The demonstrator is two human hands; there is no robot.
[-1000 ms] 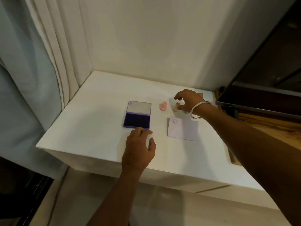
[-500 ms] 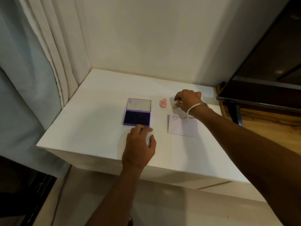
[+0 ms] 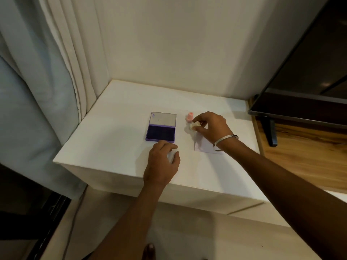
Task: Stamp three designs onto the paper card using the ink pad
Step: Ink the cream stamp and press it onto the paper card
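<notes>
An open purple ink pad (image 3: 161, 131), its lid folded back, lies in the middle of the white table (image 3: 105, 147). A pink stamp (image 3: 189, 117) stands just right of it. My right hand (image 3: 210, 126) pinches a small cream stamp (image 3: 193, 126) beside the pink one, above the top of the pale paper card (image 3: 205, 147). My wrist and hand cover most of the card, so its printed mark is hidden. My left hand (image 3: 162, 164) rests palm down on the table just in front of the ink pad, fingers loosely spread.
A wall rises behind the table and curtains (image 3: 47, 81) hang at its left. A dark TV screen (image 3: 304, 91) on a stand sits over a wooden surface (image 3: 304, 162) to the right. The table's front edge lies just below my left hand.
My right hand has closed on the cream stamp and drawn it left and toward me, over the card's top. My left hand has stayed put.
</notes>
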